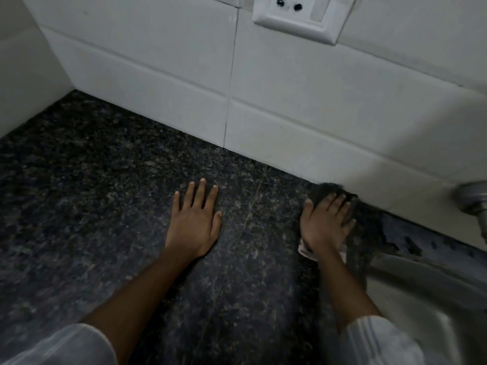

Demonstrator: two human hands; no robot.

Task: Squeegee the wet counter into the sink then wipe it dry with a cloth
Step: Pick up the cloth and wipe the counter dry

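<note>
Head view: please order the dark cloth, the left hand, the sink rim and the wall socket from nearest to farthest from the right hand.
1. Dark cloth: under the right hand, touching it, against the wall.
2. Sink rim: just right of that hand, lower right.
3. Left hand: flat on the counter, to the left.
4. Wall socket: high on the tiles, at the top.

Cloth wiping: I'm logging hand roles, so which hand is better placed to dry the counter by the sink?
Right hand: it already presses the dark cloth beside the sink. Left hand lies flat, empty, farther away.
</note>
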